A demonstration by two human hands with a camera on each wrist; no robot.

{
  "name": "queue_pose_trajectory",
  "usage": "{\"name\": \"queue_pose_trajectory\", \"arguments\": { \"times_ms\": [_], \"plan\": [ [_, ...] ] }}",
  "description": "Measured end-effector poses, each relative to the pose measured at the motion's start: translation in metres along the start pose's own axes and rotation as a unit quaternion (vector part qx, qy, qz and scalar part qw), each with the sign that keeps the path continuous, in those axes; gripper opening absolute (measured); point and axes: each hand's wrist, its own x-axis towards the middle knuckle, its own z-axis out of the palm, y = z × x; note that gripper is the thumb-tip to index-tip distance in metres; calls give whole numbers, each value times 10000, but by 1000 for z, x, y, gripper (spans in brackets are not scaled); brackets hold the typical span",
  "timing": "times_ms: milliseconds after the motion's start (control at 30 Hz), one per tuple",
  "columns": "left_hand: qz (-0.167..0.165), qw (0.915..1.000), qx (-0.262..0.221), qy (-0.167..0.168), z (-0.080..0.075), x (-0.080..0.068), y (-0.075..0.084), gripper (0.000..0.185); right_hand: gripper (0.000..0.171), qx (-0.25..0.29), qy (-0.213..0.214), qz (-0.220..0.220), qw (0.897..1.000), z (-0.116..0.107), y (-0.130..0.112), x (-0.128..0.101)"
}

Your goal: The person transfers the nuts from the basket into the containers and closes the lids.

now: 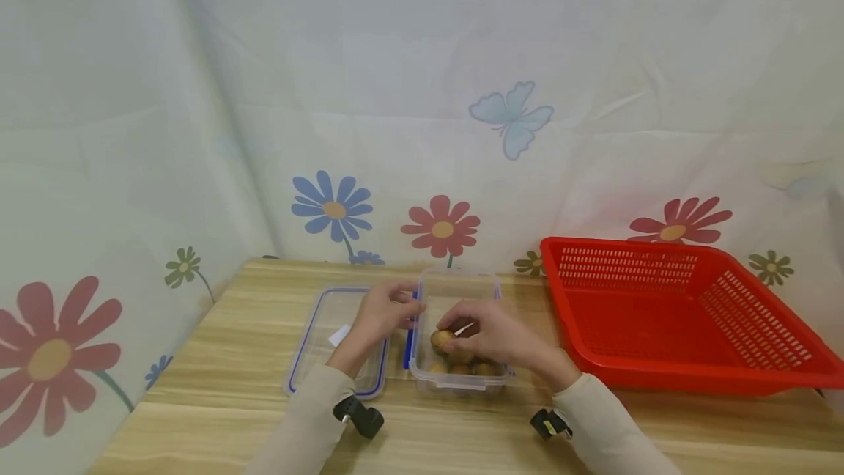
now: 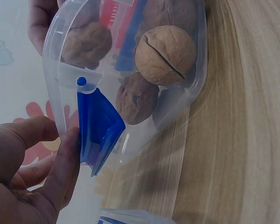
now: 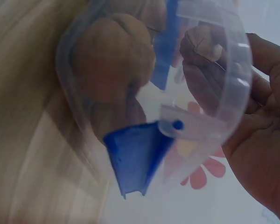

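Observation:
A clear plastic food container (image 1: 461, 385) with blue latches stands on the table, several walnuts (image 2: 165, 55) lying inside. My left hand (image 1: 385, 311) is at its left side. Its fingertips pinch the rim, beside a blue latch (image 2: 97, 130) that hangs down. My right hand (image 1: 491, 332) reaches over the container from the right and grips a walnut (image 1: 442, 341) between thumb and fingers, above the others. In the right wrist view that walnut (image 3: 203, 43) shows through the clear wall.
The container's clear lid (image 1: 310, 343) with a blue seal lies flat to the left, a small white slip (image 1: 339, 335) on it. A large red plastic basket (image 1: 659, 380) stands on the right. Behind the wooden table (image 1: 217, 358) hangs a flowered cloth (image 1: 395, 94).

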Motion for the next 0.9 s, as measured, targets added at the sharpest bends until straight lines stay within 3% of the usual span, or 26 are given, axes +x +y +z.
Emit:
{"name": "queue_pose_trajectory", "arguments": {
  "times_ms": [467, 900],
  "plan": [
    [12, 10000, 56, 1, -1, 0, -1, 42, 22, 155, -126, -68, 9998, 20, 8, 5],
    [-6, 9999, 147, -12, -1, 0, -1, 42, 22, 48, -114, -23, 9999, 21, 10, 5]
  ]
}}
